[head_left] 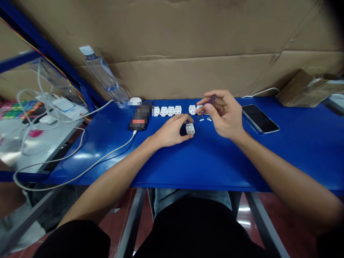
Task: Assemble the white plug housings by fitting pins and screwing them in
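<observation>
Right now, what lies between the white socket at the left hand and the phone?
The head view shows small pale parts on the blue tabletop, and the right hand above them, between white socket and phone.

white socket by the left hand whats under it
The white socket sits on the blue tabletop, beside the left hand; the patch of tabletop directly beneath it is covered, so nothing there can be seen.
</observation>
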### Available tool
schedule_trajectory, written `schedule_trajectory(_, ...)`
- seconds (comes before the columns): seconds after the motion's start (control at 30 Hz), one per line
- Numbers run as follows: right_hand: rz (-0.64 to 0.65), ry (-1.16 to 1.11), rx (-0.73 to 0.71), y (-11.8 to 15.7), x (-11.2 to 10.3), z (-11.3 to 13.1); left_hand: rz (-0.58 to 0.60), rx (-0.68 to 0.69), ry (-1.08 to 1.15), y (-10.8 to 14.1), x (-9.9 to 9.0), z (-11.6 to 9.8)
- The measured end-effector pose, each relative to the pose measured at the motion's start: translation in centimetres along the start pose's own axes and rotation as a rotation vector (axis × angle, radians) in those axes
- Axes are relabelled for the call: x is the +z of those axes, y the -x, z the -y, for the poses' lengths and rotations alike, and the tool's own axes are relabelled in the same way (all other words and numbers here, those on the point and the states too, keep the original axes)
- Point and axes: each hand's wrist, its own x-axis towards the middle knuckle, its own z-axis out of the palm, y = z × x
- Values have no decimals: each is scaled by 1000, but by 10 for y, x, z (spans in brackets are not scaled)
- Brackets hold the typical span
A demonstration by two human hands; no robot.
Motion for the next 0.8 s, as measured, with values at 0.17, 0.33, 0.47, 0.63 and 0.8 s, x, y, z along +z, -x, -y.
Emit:
schedule_trajectory(0.17, -61, -10, 14, -6, -8, -8, -2, -4, -2, -4, -11, -2)
schedule_trajectory(0.33, -107, -5, 31, -10, -16, -16, -89, 17, -121, -36, -38, 17)
schedule_trajectory(0.47, -103, -6, 33, -11, -19, -18, -72, -40, -176, -65, -45, 41)
schedule_trajectory(0.63, -75, -23, 37, -9, -18, -13, -47, -61, -190, -73, -38, 57)
schedule_trajectory(0.8, -54, 21, 80, -8, -18, -13, -20, -63, -174, -71, -33, 60)
